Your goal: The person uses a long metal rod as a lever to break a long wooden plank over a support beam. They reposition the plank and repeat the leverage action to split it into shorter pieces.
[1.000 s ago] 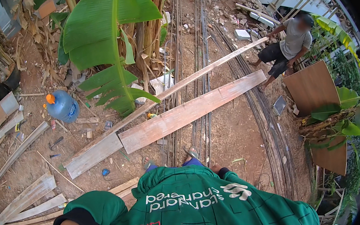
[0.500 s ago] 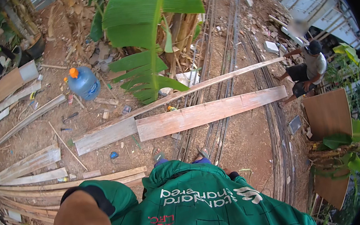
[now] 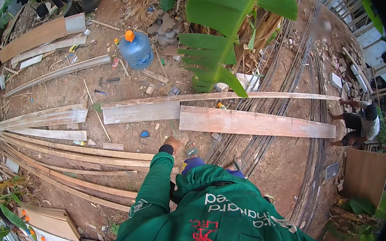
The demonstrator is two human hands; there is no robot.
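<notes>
Your left hand (image 3: 174, 143) hung near the left end of the reddish board (image 3: 256, 123), its grip too small to tell; your right hand was out of view. The narrow plank (image 3: 190, 97), end held by a co-worker (image 3: 370, 124), already edged the grey board (image 3: 141, 113), not yet the reddish one.

I have open brown earth (image 3: 158, 137) ahead of my bare left hand (image 3: 174, 143), but a small blue object (image 3: 144, 133) sits forward-left and a flat reddish wooden board (image 3: 251, 124) forward-right
</notes>
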